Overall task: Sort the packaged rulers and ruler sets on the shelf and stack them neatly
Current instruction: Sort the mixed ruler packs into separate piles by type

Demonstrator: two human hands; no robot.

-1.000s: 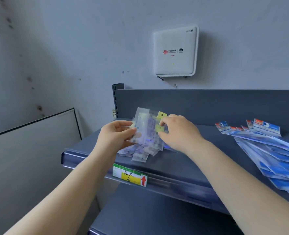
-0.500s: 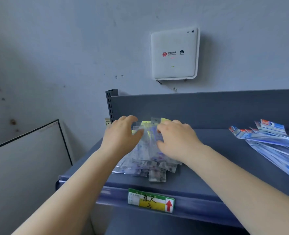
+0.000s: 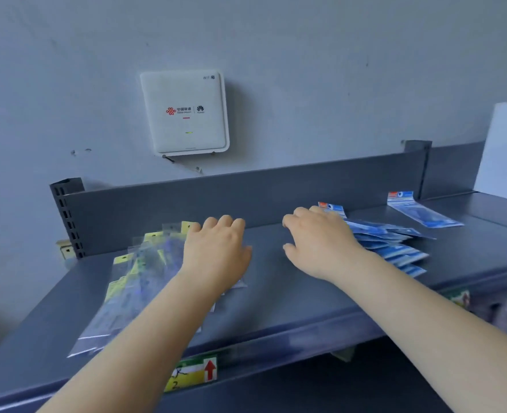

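The left hand (image 3: 216, 251) lay palm down on the right edge of a fanned pile of clear packets with yellow header cards (image 3: 136, 281), its fingers loosely bent over the far end and resting on the plastic, not wrapped round any one packet. That pile sat on the left part of the grey shelf (image 3: 276, 296), its packets overlapping at slightly different angles, with the near ends splayed toward the front lip. The right hand (image 3: 318, 242) was over the left end of a second pile, blue ruler packets (image 3: 392, 242) stacked in a loose fan toward the right; its fingers were relaxed and a little curled, and whether they touched the top packet or only hovered over it could not be told, since the hand hid the contact. One more blue packet (image 3: 422, 211) lay by itself farther right and back, well apart from the blue pile. A strip of bare shelf separated the two piles. The sorting by kind looked largely done, clear ones left and blue ones right, so the step in hand seemed to be squaring up: the left pile pressed down, the right pile about to be gathered. The next move probably called for closing the right hand on the blue fan and drawing the packets together so their header cards lined up, then fetching the stray one onto the stack. The slick sleeves would likely slide over each other, so an even grip from both sides would help.
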